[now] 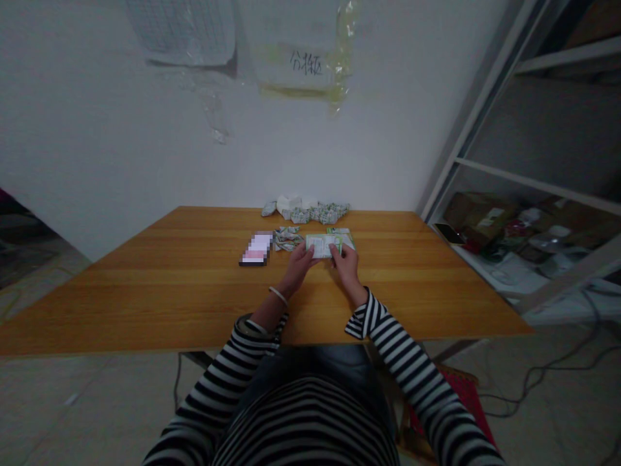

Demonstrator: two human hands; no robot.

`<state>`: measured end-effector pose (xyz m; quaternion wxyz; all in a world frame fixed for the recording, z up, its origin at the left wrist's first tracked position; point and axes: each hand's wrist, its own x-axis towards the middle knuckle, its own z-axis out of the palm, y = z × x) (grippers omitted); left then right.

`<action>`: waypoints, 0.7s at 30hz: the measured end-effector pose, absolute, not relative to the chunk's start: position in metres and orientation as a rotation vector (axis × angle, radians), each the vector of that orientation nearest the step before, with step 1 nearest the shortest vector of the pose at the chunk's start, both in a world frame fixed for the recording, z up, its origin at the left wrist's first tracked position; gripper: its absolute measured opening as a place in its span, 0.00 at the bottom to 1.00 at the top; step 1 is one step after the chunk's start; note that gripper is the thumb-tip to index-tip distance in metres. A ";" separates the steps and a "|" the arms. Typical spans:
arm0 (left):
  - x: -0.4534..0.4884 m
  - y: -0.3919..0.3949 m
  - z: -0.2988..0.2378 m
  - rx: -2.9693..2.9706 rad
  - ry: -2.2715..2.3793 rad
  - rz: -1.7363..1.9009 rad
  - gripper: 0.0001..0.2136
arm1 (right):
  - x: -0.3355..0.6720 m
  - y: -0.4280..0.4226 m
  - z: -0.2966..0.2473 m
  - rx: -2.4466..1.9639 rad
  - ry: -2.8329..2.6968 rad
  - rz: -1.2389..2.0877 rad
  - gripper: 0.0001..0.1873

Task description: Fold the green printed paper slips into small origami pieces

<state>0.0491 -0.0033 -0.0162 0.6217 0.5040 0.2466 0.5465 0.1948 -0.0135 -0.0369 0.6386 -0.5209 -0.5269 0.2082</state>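
Both of my hands rest on the wooden table (145,291) over a white and green printed paper (321,245). My left hand (299,264) pinches the paper's left edge, its fingers curled on it. My right hand (345,261) presses and grips the paper's right part, where a green strip (339,241) sticks up. A folded printed paper piece (286,239) lies just left of the paper. Both arms wear black and white striped sleeves, and a bracelet circles my left wrist.
A phone with a blurred screen (257,249) lies left of the hands. A row of several folded paper pieces (305,210) sits at the table's far edge against the wall. A metal shelf with boxes (514,226) stands at the right. Cables run on the floor.
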 end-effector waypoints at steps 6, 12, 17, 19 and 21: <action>0.050 -0.007 -0.013 1.157 0.592 1.241 0.20 | 0.194 -0.015 -0.035 -1.190 -1.190 0.408 0.24; 0.050 -0.009 -0.012 1.166 0.613 1.242 0.20 | 0.195 -0.014 -0.034 -1.180 -1.200 0.390 0.22; 0.050 -0.010 -0.011 1.178 0.623 1.256 0.20 | 0.195 -0.014 -0.035 -1.169 -1.212 0.384 0.22; 0.050 -0.010 -0.011 1.184 0.627 1.259 0.20 | 0.195 -0.015 -0.035 -1.167 -1.214 0.381 0.22; 0.050 -0.010 -0.010 1.187 0.632 1.265 0.20 | 0.194 -0.015 -0.035 -1.168 -1.216 0.379 0.21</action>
